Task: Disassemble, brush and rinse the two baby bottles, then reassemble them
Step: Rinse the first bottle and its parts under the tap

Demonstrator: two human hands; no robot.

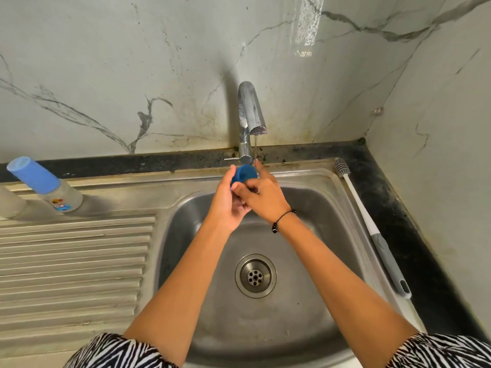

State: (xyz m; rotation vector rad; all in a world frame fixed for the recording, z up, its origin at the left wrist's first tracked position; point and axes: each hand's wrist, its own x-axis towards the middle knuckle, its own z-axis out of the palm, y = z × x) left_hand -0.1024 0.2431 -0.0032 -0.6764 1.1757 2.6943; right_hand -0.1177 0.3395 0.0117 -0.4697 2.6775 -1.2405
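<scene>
a dark blue bottle part point(245, 173), a cap or collar by the look of it, is being held under a thin stream of water point(255, 148) from the tap point(251, 112), above the sink point(313, 197). it is being gripped by the left hand point(228, 201) with curled fingers, while the right hand point(263, 199) is being pressed against it, thumb and fingers pinching its rim. one bottle point(45, 185) with a light blue cap is being left assembled on the draining board point(74, 261), so it is probably not yet cleaned. the brush point(372, 224) is lying along the sink's right edge. part of a clear object point(9, 201) is showing at far left. the task is judged to be at an early or middle stage; reassembly is still outstanding.
</scene>
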